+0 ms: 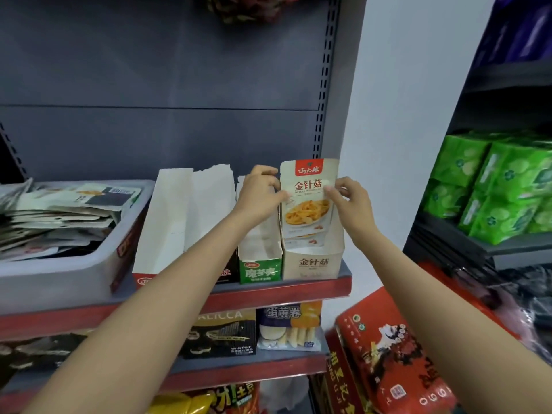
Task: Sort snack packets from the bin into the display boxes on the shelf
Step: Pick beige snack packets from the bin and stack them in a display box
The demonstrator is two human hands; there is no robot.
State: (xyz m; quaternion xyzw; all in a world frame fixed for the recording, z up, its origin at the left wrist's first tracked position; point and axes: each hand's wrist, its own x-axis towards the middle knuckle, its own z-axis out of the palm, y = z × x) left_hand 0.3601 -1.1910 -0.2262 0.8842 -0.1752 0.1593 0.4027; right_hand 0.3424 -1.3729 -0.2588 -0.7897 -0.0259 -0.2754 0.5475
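Note:
A beige snack packet [307,201] with a red label and a picture of yellow mushrooms stands upright in the beige display box [313,264] at the right end of the shelf. My left hand [261,194] grips its left edge and my right hand [349,198] pinches its right edge. More packets of the same kind stand lower in the box in front of it. The grey bin [74,273] at the left holds several loose packets [59,216].
A green display box [260,271] stands left of the beige one, then a tall white box [167,222] with a red base. The shelf edge [283,292] is red. Green packs [495,186] fill a rack at the right; red boxes [388,354] stand below.

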